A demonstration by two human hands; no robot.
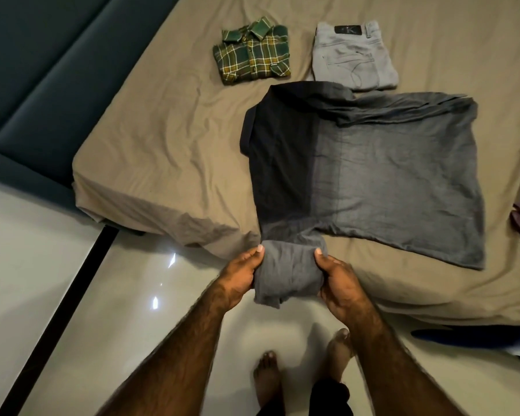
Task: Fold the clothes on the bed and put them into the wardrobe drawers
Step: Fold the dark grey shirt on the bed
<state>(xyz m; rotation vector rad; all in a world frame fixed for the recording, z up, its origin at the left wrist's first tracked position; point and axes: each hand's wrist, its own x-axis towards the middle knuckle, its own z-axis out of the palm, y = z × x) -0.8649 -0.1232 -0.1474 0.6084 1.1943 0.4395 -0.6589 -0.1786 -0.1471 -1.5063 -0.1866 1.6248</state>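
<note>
Both hands, left hand (243, 273) and right hand (336, 280), gripping grey shirt (373, 175) sleeve (fingers clamped on fabric), shirt lying on bed (162, 130).

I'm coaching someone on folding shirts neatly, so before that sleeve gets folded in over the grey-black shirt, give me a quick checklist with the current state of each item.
1. Both hands hold the sleeve: left hand and right hand each grip a side of the sleeve. Ok.
2. Grey-black shirt lies flat on the bed: mostly flat, but its far edge is bunched. Not ok.
3. Sleeve is smooth: it is crumpled between the hands. Not ok.
4. Folded plaid shirt and folded grey jeans are out of the way: the jeans touch the shirt's far edge. Not ok.
5. Far sleeve already tucked: cannot tell.
</note>
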